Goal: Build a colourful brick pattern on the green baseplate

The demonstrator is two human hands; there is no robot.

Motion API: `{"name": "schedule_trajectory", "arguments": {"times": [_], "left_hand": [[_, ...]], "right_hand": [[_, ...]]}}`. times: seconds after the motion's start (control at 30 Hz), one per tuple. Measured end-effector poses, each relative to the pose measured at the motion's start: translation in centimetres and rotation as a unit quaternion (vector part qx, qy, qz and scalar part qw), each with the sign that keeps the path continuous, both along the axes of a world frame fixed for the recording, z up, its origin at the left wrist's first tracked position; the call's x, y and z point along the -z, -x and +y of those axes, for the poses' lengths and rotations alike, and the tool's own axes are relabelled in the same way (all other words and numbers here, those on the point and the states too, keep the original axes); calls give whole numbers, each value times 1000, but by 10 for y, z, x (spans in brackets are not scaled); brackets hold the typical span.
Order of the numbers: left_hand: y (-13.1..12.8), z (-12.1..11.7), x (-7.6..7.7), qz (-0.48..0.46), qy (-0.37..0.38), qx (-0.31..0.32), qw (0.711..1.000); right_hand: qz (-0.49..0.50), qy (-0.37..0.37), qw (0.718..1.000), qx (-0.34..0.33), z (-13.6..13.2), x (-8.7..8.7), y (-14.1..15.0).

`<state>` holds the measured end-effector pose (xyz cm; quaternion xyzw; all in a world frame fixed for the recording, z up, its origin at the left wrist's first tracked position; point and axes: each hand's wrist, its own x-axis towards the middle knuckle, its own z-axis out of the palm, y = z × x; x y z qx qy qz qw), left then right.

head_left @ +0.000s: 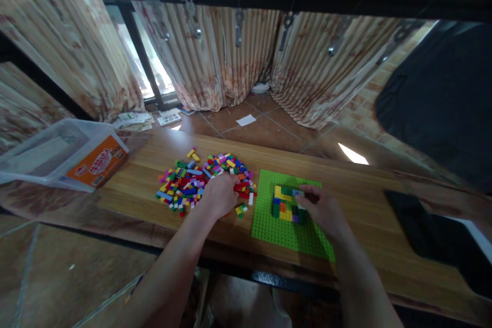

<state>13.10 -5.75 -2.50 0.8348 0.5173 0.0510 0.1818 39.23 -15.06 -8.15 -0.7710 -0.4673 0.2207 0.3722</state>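
A green baseplate (pixel 269 218) lies on the wooden table (pixel 361 189), with a small block of coloured bricks (pixel 286 204) built on it. My right hand (pixel 321 210) rests on the right side of that block, fingers curled and pinching at a brick on its top edge. To the left lies a pile of loose coloured bricks (pixel 192 182). My left hand (pixel 220 193) sits on the pile's right side, fingers bent down into the bricks; what they hold is hidden.
A clear plastic box (pixel 49 156) with an orange label stands at the table's left end. A dark flat object (pixel 426 230) lies at the right. Curtains hang behind, with papers on the tiled floor.
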Motion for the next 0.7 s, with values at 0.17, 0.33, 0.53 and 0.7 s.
{"name": "schedule_trajectory", "arguments": {"times": [0.17, 0.33, 0.53, 0.7], "left_hand": [[-1, -1, 2, 19, 4, -8, 1000], [3, 3, 2, 16, 3, -5, 1000], [6, 5, 2, -2, 13, -3, 1000], [18, 16, -1, -51, 24, 22, 998]], "right_hand": [[-44, -19, 997, 65, 1, -9, 0], [-71, -23, 994, 85, 3, -18, 10], [-38, -72, 990, 113, 2, -25, 16], [-44, -136, 983, 118, 2, -33, 25]]}}
